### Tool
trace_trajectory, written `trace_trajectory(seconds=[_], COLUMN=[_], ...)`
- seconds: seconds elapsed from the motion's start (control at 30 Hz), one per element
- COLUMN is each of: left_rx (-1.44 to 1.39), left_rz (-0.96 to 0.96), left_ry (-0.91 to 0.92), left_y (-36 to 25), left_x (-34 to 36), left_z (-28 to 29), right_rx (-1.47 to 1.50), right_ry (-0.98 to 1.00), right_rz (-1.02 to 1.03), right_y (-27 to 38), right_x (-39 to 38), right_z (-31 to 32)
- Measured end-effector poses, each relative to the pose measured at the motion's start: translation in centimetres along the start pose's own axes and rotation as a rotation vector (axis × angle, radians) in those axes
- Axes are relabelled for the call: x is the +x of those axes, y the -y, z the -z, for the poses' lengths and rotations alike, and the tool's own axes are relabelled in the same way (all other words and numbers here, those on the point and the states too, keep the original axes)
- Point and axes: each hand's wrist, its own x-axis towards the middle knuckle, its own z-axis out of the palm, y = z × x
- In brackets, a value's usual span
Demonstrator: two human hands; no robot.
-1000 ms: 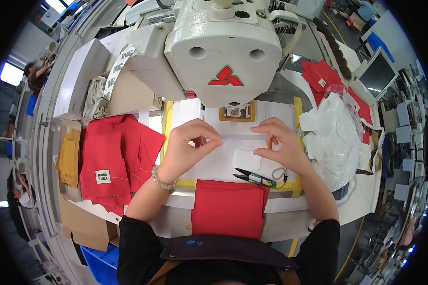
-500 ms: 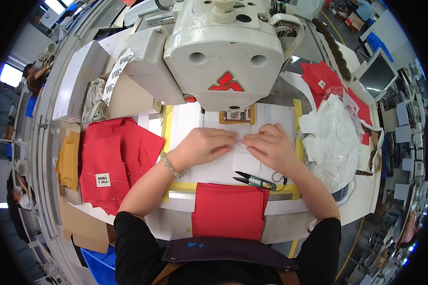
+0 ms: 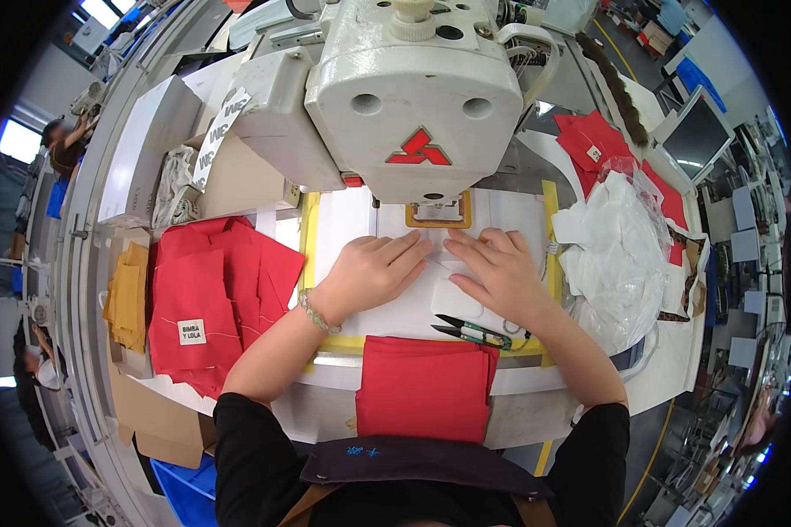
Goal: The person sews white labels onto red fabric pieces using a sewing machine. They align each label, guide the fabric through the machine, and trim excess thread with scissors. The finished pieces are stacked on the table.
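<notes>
My left hand (image 3: 378,274) lies flat on a white sheet (image 3: 343,224), its fingers stretched toward a small yellow-rimmed frame (image 3: 410,220). On the other side of a narrow gap, my right hand (image 3: 501,274) rests with fingers spread, their tips close to the same frame. Neither hand shows anything in its grip. The frame sits directly under the head of a white sewing machine (image 3: 413,97), and a pale metal piece shows inside it. Close below my right hand are thread snips (image 3: 470,332) with black blades and green handles, on the sheet.
Folded red cloth (image 3: 426,386) hangs over the table's front edge. More red cloth pieces (image 3: 189,290) and yellow pieces (image 3: 128,294) lie left. White crumpled material in clear plastic (image 3: 615,255) is at right, near a screen (image 3: 699,136). Cardboard boxes (image 3: 141,158) stand back left.
My fingers were bent together near the middle; now they are straightened, flat and slightly farther forward. The inside of the yellow-rimmed frame looks paler, its darker patterned content no longer visible.
</notes>
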Motion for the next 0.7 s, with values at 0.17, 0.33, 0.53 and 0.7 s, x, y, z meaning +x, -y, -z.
trace_trajectory(seconds=[0.17,0.33,0.53,0.7], left_rx=[0.011,0.011,-0.002,-0.046], left_rz=[-0.069,-0.002,0.034,0.055], left_ry=[-0.023,0.049,0.104,0.148], left_y=[-0.3,-1.0,-0.8,-0.7], left_x=[0.3,1.6,2.3,3.0], left_z=[0.3,0.1,-1.2,-1.6], right_rx=[-0.018,-0.073,-0.053,-0.055], right_ry=[0.02,-0.024,-0.02,-0.009], right_rz=[-0.02,-0.013,-0.022,-0.034], right_y=[0.1,0.1,-0.1,-0.1], right_x=[0.1,0.4,0.4,0.2], right_z=[-0.2,-0.5,-0.8,-0.8])
